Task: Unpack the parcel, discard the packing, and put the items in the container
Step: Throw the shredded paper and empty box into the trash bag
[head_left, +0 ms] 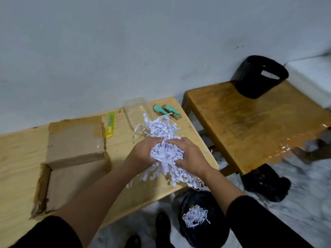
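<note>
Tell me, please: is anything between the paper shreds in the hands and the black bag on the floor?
Nothing visible blocks the way. Both hands, left and right, hold the paper shreds near the table's edge, and the black bag lies open below, with some shreds already inside.

Pale plywood table [21,153], bearing an opened cardboard box [75,140] at 9 o'clock. Yellow-green box cutter [110,125] just beside the box at 11 o'clock. Clear plastic container [135,109] at 12 o'clock, two teal-tipped items [167,111] near it at 1 o'clock. Heap of shredded paper [161,129] at centre-right, spilling over the 4 o'clock edge. Separate darker wooden stool [250,126] at 3 o'clock, carrying a black bin [250,81].
</note>
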